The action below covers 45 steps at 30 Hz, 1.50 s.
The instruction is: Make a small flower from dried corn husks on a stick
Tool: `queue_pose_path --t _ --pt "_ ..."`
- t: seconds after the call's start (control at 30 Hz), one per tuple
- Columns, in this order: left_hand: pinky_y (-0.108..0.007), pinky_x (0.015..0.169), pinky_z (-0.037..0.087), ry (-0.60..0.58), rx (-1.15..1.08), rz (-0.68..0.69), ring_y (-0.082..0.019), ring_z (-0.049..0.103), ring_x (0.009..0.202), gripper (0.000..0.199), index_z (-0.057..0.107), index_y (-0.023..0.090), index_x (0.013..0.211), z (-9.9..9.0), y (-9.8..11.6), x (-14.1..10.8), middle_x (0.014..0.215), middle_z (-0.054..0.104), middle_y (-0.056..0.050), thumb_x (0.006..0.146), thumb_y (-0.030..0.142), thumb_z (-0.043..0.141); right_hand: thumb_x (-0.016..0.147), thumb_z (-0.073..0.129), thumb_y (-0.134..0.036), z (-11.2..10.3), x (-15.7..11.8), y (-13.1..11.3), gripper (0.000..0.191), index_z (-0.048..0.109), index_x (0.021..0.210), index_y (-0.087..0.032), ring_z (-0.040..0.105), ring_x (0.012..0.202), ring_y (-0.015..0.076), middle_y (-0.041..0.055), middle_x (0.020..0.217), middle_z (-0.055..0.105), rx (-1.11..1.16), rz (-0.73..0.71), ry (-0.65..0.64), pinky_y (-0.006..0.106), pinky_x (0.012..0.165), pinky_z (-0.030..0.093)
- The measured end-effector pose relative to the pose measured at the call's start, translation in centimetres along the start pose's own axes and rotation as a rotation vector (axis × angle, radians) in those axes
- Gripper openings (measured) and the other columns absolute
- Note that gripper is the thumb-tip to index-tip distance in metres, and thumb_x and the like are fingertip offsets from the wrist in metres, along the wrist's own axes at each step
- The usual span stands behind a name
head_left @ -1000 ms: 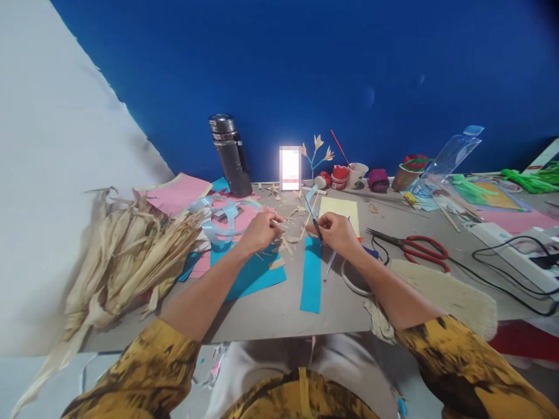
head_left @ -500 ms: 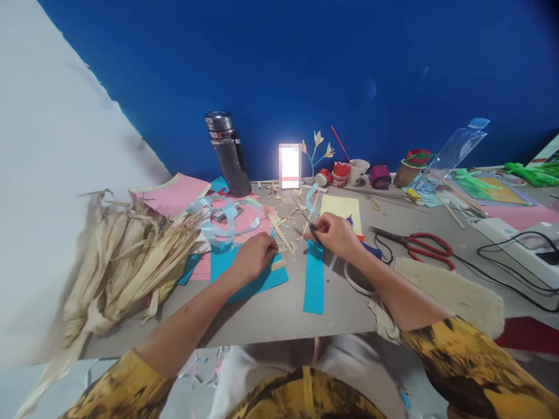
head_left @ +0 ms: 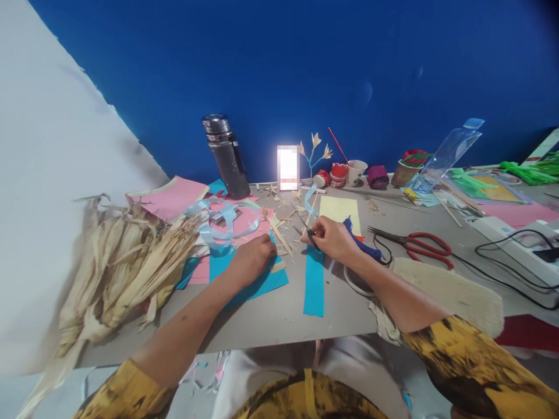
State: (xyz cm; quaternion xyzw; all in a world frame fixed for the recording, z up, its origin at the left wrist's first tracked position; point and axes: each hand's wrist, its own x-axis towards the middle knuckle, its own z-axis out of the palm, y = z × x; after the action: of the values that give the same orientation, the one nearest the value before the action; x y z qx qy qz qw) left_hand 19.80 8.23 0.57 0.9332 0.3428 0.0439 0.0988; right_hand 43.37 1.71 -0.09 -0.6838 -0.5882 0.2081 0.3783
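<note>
My right hand point(head_left: 331, 237) is closed on small dark-handled scissors point(head_left: 311, 234), whose blades point up and left. Just below it a narrow blue paper strip point(head_left: 314, 285) lies on the table. My left hand point(head_left: 257, 256) rests over a larger blue paper sheet point(head_left: 244, 292), fingers curled together; what they hold, if anything, is too small to make out. A short tan strip point(head_left: 278, 266) lies beside its fingers. Between the hands are thin husk scraps point(head_left: 282, 234). A pale yellow paper point(head_left: 345, 209) lies behind my right hand.
Dried corn husks point(head_left: 117, 273) and curled light-blue ribbon point(head_left: 209, 218) lie at the left. A dark flask point(head_left: 227, 160) stands behind. Red-handled scissors point(head_left: 428, 244), a blue glue gun point(head_left: 364, 244), a power strip point(head_left: 515, 247) and a plastic bottle point(head_left: 452, 151) are at the right.
The small scissors in my right hand have turned slightly. My left hand has barely moved, its fingers still curled. The whole view has shifted a little.
</note>
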Motion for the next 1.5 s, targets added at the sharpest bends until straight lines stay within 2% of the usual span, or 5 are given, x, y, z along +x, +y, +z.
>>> queue_pose_path --t 0.6,0.93,1.23,1.4,1.5 --pt "-0.032 0.072 0.041 0.041 -0.213 0.07 -0.023 0.057 0.088 0.02 0.061 0.019 0.085 0.4 -0.4 -0.7 0.092 0.06 -0.009 0.092 0.025 0.044 0.072 0.071 -0.041 0.2 -0.2 0.0 0.027 0.053 0.075 -0.022 0.05 0.053 0.0117 -0.005 0.058 0.059 -0.006 -0.037 -0.018 0.023 0.051 0.032" --pt "-0.028 0.055 0.043 0.026 -1.2 -0.34 -0.016 0.063 0.061 0.032 0.062 0.015 0.096 -1.2 -0.2 -0.3 0.078 0.071 -0.008 0.073 0.034 0.072 0.071 0.072 -0.042 0.0 -0.1 -0.2 0.028 0.054 0.076 -0.022 0.05 0.053 0.0123 -0.0045 0.059 0.059 0.001 -0.029 -0.006 0.022 0.05 0.033" --pt "-0.022 0.049 0.039 -0.037 -1.081 -0.262 -0.014 0.062 0.061 0.023 0.062 0.015 0.073 -2.9 0.1 1.4 0.073 0.07 -0.006 0.07 0.035 0.075 0.07 0.073 -0.042 -0.2 -0.1 -0.4 0.028 0.054 0.076 -0.022 0.051 0.052 0.0122 -0.0052 0.056 0.058 0.081 -0.032 0.013 0.023 0.048 0.033" --pt "-0.022 0.049 0.038 -0.069 -1.232 -0.307 -0.012 0.058 0.059 0.019 0.055 0.017 0.07 -3.2 1.5 2.0 0.066 0.062 -0.001 0.069 0.029 0.071 0.07 0.073 -0.044 -0.1 0.2 -0.2 0.041 0.053 0.098 -0.022 0.052 0.047 0.0127 -0.0076 0.055 0.057 0.389 0.056 -0.092 0.023 0.047 0.038" --pt "-0.022 0.051 0.038 -0.03 -1.319 -0.324 -0.012 0.056 0.06 0.019 0.053 0.017 0.069 -2.5 1.9 2.2 0.064 0.058 0.001 0.068 0.026 0.069 0.067 0.076 -0.042 -0.2 0.2 -0.3 0.042 0.054 0.096 -0.023 0.052 0.049 0.0128 -0.0079 0.054 0.056 0.262 0.027 -0.033 0.022 0.047 0.035"
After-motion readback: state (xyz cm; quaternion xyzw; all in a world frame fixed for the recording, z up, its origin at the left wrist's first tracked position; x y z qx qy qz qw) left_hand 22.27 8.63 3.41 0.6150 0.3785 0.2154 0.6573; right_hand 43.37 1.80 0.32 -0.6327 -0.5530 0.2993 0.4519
